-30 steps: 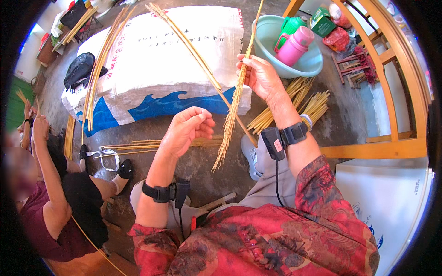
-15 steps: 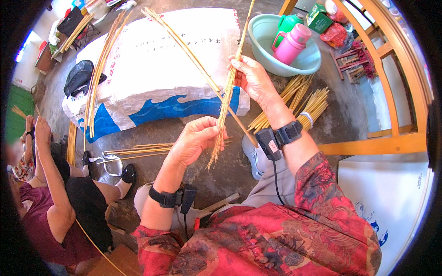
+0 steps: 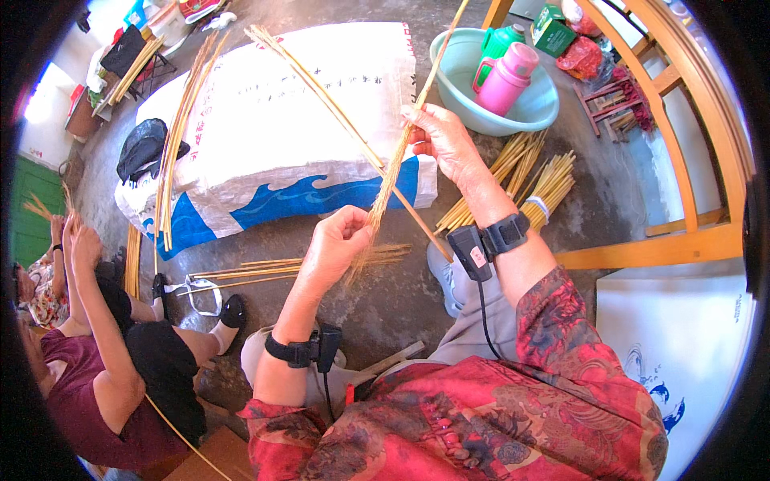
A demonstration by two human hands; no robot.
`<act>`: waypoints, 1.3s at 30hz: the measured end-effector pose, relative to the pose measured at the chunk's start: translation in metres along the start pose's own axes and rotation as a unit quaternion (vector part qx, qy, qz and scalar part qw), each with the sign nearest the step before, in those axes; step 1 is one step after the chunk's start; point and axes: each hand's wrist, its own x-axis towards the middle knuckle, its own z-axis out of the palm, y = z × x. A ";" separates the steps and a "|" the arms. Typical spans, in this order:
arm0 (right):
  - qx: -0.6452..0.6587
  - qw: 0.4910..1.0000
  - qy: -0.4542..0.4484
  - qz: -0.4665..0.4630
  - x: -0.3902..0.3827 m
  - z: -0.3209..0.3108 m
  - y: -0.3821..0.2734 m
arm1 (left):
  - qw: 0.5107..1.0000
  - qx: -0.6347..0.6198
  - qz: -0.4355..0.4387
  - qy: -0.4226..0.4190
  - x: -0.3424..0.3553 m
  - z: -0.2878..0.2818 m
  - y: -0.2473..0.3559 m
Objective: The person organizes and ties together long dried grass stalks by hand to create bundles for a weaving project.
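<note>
My right hand (image 3: 441,140) grips a long pale straw stalk (image 3: 405,143) that slants up and away, its feathery lower end hanging down. My left hand (image 3: 335,244) is closed at that frayed end, fingertips pinching the fine strands. Behind the stalk lies a white woven sack (image 3: 313,120) with a blue wave band, with long stalks (image 3: 178,144) across it and a dark cloth (image 3: 140,152) at its left. Another stick (image 3: 421,223) slants down from the sack behind the held straw.
Straw bundles (image 3: 549,180) lie by a teal basin (image 3: 457,96) holding pink and green flasks. A wooden frame (image 3: 682,160) and white panel (image 3: 674,321) stand right. Loose stalks (image 3: 257,268) lie on the floor. Co-workers (image 3: 96,353) sit at left holding stalks.
My left hand has risen from empty to meet the straw's feathery end and now pinches it, drawn slightly down. My right hand has shifted a little left and down with the stalk.
</note>
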 end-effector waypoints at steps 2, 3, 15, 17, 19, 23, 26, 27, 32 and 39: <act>-0.083 0.996 0.035 0.010 0.001 -0.003 -0.002 | 0.984 0.173 0.013 0.037 -0.001 -0.001 0.002; -0.083 0.996 0.035 0.010 0.001 -0.004 -0.002 | 0.984 0.173 0.013 0.037 -0.001 -0.001 0.002; 0.031 0.996 -0.076 0.030 0.007 -0.002 0.007 | 0.982 -0.178 -0.059 -0.023 -0.004 -0.017 0.005; 0.029 0.995 -0.091 0.042 0.006 0.002 0.009 | 0.981 -0.181 -0.065 -0.026 -0.004 -0.012 0.005; 0.038 0.992 -0.108 0.046 0.006 0.008 0.014 | 0.977 -0.191 -0.079 -0.045 -0.005 -0.011 0.005; 0.020 0.990 -0.132 0.050 0.004 0.019 0.014 | 0.975 -0.196 -0.091 -0.053 -0.006 -0.012 0.005; 0.008 0.988 -0.147 0.046 0.003 0.022 0.011 | 0.974 -0.205 -0.085 -0.040 -0.006 -0.013 0.000; 0.009 0.988 -0.147 0.044 0.003 0.022 0.011 | 0.975 -0.203 -0.084 -0.041 -0.006 -0.013 0.000; -0.041 0.995 -0.092 0.015 0.003 0.023 0.009 | 0.996 -0.047 -0.080 -0.017 -0.009 -0.013 -0.002; -0.154 0.985 -0.077 0.018 0.001 0.021 0.008 | 0.993 0.094 -0.067 -0.030 -0.008 -0.026 -0.016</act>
